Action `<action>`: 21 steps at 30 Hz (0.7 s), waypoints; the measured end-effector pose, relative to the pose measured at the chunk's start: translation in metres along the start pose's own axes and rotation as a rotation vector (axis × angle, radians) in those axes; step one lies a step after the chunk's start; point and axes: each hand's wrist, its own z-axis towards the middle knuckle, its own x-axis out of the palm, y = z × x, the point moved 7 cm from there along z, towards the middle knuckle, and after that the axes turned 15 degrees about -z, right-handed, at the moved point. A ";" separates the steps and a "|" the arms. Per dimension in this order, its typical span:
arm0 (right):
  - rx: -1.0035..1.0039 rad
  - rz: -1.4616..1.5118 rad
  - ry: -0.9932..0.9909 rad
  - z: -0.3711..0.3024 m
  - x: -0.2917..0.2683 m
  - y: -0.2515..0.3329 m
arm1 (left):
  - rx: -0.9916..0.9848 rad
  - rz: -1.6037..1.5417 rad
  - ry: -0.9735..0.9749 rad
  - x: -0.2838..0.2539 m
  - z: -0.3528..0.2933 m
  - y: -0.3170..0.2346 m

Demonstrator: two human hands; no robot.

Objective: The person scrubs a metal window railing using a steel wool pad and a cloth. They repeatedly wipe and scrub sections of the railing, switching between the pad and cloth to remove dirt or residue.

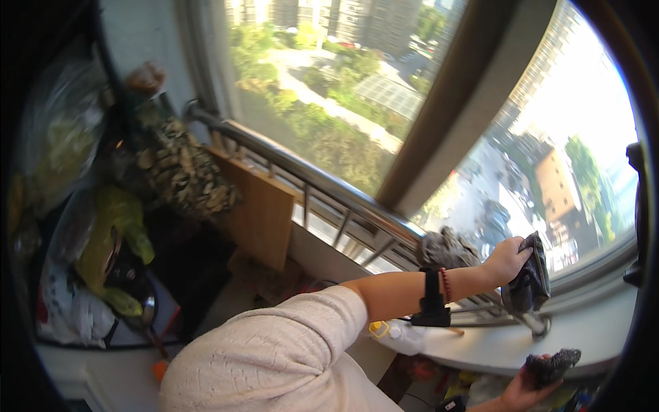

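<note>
My left arm reaches right from a cream sleeve, with a black band and a red bead bracelet at the wrist. My left hand (508, 261) is closed on the top edge of a dark, limp cloth or pouch (527, 285), held up beside the window above the railing's right end. Lower down at the right, my right hand (525, 393) is closed around a dark grey, rough clump (552, 369) that resembles a scouring pad; its exact kind is unclear. A crumpled grey rag (446, 248) lies over the railing near my left wrist.
A metal railing (309, 180) runs along the window above a white sill (480, 351). A wooden board (257, 213) leans there, beside a bundle of dried slices (185, 168). A pale jug (405, 338) stands below my left forearm. Green plastic bags (113, 233) and a ladle (147, 309) lie left.
</note>
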 end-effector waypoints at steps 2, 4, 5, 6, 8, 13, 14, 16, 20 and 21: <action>0.111 0.028 0.017 0.000 0.036 -0.028 | -0.146 -0.328 -0.024 -0.069 -0.032 -0.044; 0.141 -0.003 0.188 -0.040 0.081 -0.079 | -0.163 -0.480 -0.218 -0.149 -0.079 -0.090; 0.140 -0.024 0.256 -0.069 0.109 -0.105 | -0.162 -0.516 -0.327 -0.190 -0.109 -0.109; 0.053 -0.143 0.519 -0.115 0.137 -0.150 | -0.143 -0.665 -0.353 -0.222 -0.140 -0.128; -0.114 -0.356 0.831 -0.205 0.196 -0.221 | -0.001 -0.791 -0.488 -0.283 -0.196 -0.159; -0.565 -0.752 1.157 -0.362 0.353 -0.372 | 0.536 -0.937 -0.740 -0.414 -0.240 -0.187; -0.613 -0.822 1.210 -0.387 0.377 -0.402 | 0.686 -0.900 -0.742 -0.439 -0.239 -0.195; -0.710 -0.919 1.302 -0.439 0.419 -0.466 | 0.874 -0.888 -0.816 -0.488 -0.235 -0.204; -1.098 -0.761 1.374 -0.532 0.470 -0.564 | 1.004 -0.888 -0.774 -0.547 -0.220 -0.223; -1.063 -0.792 1.403 -0.546 0.473 -0.590 | 1.002 -0.884 -0.750 -0.554 -0.219 -0.227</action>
